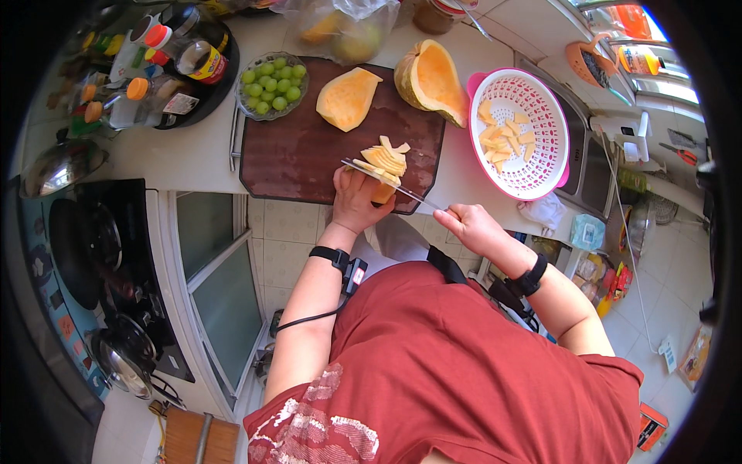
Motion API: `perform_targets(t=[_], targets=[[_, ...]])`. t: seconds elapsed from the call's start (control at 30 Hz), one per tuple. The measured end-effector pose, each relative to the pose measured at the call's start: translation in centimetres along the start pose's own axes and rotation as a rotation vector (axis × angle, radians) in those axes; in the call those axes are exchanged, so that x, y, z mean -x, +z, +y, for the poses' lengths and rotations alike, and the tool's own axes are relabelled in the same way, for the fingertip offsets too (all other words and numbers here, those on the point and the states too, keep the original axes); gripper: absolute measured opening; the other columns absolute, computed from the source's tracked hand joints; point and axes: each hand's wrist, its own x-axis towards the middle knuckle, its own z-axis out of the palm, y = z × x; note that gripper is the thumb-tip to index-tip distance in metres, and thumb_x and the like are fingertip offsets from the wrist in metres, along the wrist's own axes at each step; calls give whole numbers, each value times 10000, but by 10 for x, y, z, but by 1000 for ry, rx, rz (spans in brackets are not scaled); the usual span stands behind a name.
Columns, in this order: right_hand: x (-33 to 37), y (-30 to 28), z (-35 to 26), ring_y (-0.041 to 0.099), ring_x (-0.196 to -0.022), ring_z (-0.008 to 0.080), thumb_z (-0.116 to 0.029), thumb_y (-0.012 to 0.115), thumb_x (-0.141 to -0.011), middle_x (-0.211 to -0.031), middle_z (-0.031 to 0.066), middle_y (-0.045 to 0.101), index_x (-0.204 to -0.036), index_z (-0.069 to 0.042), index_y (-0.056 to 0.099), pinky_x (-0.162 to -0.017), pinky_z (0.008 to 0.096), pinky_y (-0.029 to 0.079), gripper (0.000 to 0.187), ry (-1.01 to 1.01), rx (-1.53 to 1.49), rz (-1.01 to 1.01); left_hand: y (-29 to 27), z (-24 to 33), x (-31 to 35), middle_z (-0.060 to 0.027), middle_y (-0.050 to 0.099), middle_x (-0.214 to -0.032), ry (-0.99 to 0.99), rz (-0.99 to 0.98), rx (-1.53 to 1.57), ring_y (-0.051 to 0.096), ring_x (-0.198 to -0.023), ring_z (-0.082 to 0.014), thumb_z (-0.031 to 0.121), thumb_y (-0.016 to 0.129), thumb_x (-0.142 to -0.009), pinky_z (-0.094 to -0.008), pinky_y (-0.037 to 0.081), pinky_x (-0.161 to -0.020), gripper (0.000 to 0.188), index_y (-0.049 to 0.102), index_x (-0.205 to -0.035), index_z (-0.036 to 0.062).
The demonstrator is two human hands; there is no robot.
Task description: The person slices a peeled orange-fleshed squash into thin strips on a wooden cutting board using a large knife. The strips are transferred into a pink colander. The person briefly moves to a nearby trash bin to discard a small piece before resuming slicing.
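At the bench's (pixel 202 162) far left, a dark tray (pixel 233 66) holds several bottles (pixel 205 62), some with red or orange caps. A glass bowl (pixel 268 115) full of grapes (pixel 272 82) overlaps the board's (pixel 290 166) far left corner. At the board's near edge, the left hand (pixel 357 201) is clamped on a pumpkin chunk (pixel 382 192), with slices (pixel 384 158) fanned just beyond the knife's (pixel 396 185) blade. A pumpkin wedge (pixel 348 98) lies toward the board's far edge; past that edge, a clear bag (pixel 379 17) holds fruit. A hollowed pumpkin piece (pixel 430 80) straddles the far right corner. The right hand (pixel 466 226), off the near right corner, is closed around the knife's handle. Beyond the board's right edge, a white, pink-rimmed colander (pixel 547 120) holds loose pumpkin strips (pixel 508 138), mostly toward its left side.
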Motion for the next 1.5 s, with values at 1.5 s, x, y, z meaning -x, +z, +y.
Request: perform_targets(t=[1.5], targets=[[-22,6,31,631,-742,277,-565,484,-965,-757,167,648,-893,54,663,-717,400,500,648,-3,-143,-31,-45,-15,-8,-141,496,-1205,-158,-286,126,512,-1142,-370,-39,656,-660,-417,475,-939,493,556,-1128,78]])
